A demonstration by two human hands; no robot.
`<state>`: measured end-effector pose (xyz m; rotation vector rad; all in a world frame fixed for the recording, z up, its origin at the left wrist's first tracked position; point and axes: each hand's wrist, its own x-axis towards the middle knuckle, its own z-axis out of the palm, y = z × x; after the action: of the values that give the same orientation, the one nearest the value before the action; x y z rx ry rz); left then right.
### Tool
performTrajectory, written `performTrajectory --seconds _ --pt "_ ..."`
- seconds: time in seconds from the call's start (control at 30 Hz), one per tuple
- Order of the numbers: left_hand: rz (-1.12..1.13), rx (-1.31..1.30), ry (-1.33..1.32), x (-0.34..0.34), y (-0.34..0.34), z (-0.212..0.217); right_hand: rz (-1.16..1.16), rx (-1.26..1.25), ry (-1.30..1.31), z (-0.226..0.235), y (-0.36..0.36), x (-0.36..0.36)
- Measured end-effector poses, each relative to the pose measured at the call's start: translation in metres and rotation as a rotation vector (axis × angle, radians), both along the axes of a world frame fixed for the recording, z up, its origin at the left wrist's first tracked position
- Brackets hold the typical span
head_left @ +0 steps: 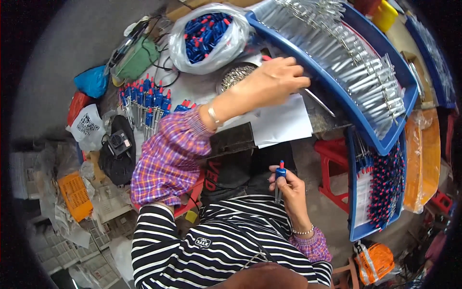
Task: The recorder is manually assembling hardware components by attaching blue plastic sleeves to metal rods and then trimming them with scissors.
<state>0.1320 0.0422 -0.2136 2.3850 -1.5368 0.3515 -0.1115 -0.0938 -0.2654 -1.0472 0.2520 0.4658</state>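
Note:
My right hand [293, 195] is closed around a pen [280, 172] in front of my striped shirt; the pen has a blue top, a red tip and a silvery barrel. My left hand [276, 81] reaches across the table, its fingers curled, beside the near edge of a blue tray [313, 60] of silvery pen barrels [358, 60]. By its fingertips a thin silvery rod [321, 103] slants away; whether the fingers grip it is unclear. Partly behind my left wrist stands a bowl of small metal parts [237, 77]. White paper [284, 123] lies below that hand.
A clear plastic bag [175, 53] of blue and red pen parts sits at the back. Assembled pens [149, 103] cluster on the left. Right of me, a lower blue tray [352, 202] holds many pens, near a red stool [332, 159]. An orange crate [75, 195] lies lower left.

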Motion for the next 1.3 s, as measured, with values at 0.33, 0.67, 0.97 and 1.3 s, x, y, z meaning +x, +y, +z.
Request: performTrajectory --seconds 0.33,0.67,0.97,1.3 --pt "0.314 -0.236 -0.024 -0.012 0.092 0.051 0.206 -0.561 -0.727 0.052 -0.018 0.065" --pt "0.401 -0.011 -0.050 -0.028 0.145 0.019 0.279 -1.032 -1.299 0.083 0.060 0.243" --pt "0.364 -0.055 0.039 -0.029 0.161 0.017 0.425 -1.135 -1.023 0.077 0.062 0.279" --pt "0.559 -0.321 0.026 -0.007 0.166 0.042 0.264 -0.848 -1.001 0.069 0.043 0.284"
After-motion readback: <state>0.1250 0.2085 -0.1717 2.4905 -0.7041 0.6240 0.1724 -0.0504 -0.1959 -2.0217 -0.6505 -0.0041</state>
